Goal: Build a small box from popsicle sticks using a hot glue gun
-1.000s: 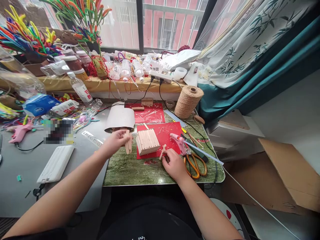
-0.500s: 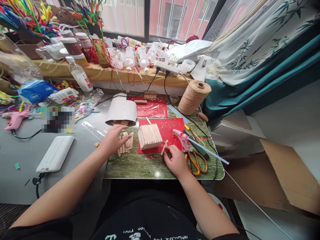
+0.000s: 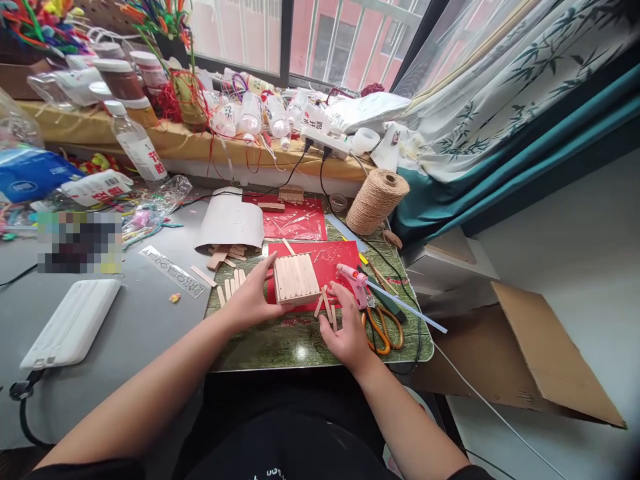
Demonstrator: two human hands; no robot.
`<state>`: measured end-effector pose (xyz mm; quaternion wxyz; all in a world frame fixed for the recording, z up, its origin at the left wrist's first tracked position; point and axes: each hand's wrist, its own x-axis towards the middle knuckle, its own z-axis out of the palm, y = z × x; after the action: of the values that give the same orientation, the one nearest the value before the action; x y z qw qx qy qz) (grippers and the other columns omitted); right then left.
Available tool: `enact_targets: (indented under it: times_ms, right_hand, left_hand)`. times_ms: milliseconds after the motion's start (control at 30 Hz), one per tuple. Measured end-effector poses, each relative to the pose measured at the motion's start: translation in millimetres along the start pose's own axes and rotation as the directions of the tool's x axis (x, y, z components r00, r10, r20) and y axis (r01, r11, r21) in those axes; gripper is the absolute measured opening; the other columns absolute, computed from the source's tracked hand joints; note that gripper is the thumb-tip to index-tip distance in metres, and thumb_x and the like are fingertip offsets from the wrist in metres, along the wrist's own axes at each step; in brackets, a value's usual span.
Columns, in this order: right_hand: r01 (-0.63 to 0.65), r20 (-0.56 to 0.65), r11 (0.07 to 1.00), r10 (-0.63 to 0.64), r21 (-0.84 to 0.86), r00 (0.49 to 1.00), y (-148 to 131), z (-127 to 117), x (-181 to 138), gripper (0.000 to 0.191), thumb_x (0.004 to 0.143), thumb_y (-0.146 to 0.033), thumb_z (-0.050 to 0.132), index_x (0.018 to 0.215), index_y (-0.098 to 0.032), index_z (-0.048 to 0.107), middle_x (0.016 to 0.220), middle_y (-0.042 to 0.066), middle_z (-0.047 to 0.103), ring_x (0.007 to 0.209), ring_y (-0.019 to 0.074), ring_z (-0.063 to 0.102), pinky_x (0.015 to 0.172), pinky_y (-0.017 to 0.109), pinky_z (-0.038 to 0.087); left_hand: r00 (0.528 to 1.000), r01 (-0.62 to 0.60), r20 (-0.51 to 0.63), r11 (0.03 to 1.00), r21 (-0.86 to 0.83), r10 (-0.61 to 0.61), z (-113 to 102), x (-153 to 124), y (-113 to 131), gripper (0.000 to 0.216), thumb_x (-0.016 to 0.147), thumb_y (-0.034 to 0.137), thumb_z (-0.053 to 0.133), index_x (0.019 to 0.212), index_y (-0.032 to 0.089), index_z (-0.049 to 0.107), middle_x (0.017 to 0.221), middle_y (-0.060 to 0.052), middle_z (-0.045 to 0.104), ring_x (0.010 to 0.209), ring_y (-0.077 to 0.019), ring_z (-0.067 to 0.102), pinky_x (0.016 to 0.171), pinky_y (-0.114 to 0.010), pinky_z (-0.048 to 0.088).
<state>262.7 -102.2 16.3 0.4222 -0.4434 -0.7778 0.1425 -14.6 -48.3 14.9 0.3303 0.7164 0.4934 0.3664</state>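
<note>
A small box of pale wooden craft sticks (image 3: 297, 277) sits on a red sheet (image 3: 340, 253), its top a row of sticks side by side. My left hand (image 3: 253, 293) is around the box's left side, fingers at the back corner and thumb along the front. By the box's right front corner, my right hand (image 3: 346, 330) is open, thumb and fingers apart. A few loose craft sticks (image 3: 327, 305) stand or lean between that hand and the box; whether the fingertips touch them I cannot tell. More loose craft sticks (image 3: 230, 287) lie left of my left hand.
To the right lie a pink glue gun (image 3: 356, 281) with a long glue stick and orange-handled scissors (image 3: 384, 330). Behind stand a twine spool (image 3: 377, 201) and a curled white sheet (image 3: 233, 223). A black cable (image 3: 360, 233) crosses the green mat (image 3: 260, 353). A white power bank (image 3: 73, 323) lies left.
My left hand has moved right from the loose sticks to the box. My right hand has opened beside the sticks it was touching. The camera view has shifted slightly.
</note>
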Motion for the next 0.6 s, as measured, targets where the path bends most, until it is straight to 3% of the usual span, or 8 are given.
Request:
enact_targets:
  times_ms: [100,200,333,600]
  right_hand:
    - [0.128,0.007,0.990,-0.127,-0.055,0.992,-10.2,0.8,6.0,0.078,0.096,-0.020,0.066,0.166,-0.028,0.033,0.167,0.017,0.044,0.153,0.0353,0.047,0.123,0.062,0.044]
    - [0.227,0.074,0.966,-0.219,-0.122,0.973,-14.3,4.0,12.1,0.073,0.095,-0.019,0.067,0.163,-0.030,0.040,0.164,0.014,0.050,0.154,0.0346,0.047,0.123,0.061,0.045]
    - [0.276,0.134,0.944,-0.254,-0.183,0.958,-14.0,5.3,19.8,0.071,0.094,-0.017,0.068,0.160,-0.025,0.045,0.156,0.014,0.061,0.151,0.0342,0.050,0.122,0.061,0.046]
    - [0.296,0.174,0.939,-0.267,-0.174,0.948,-15.8,-1.3,37.6,0.064,0.090,-0.015,0.070,0.151,-0.029,0.056,0.141,0.010,0.071,0.136,0.0343,0.060,0.116,0.062,0.050]
  left_hand:
    - [0.999,-0.022,0.048,0.999,-0.025,0.023,3.0,-5.3,-1.1,0.124,0.075,0.045,0.092,0.172,0.032,0.017,0.173,-0.018,0.033,0.157,-0.0439,0.040,0.124,-0.063,0.044]
    - [0.996,-0.007,0.083,0.999,-0.045,0.011,6.5,-6.2,-4.7,0.126,0.074,0.045,0.093,0.172,0.033,0.015,0.173,-0.019,0.032,0.156,-0.0443,0.043,0.125,-0.065,0.041]
    - [0.993,0.035,0.113,0.996,-0.087,-0.025,12.7,-4.8,-10.1,0.129,0.070,0.049,0.096,0.171,0.030,0.018,0.169,-0.021,0.039,0.152,-0.0442,0.048,0.123,-0.065,0.045]
    - [0.999,0.004,0.036,1.000,-0.014,-0.003,17.2,-6.6,-6.7,0.123,0.071,0.052,0.094,0.167,0.029,0.022,0.162,-0.020,0.047,0.148,-0.0425,0.053,0.121,-0.064,0.047]
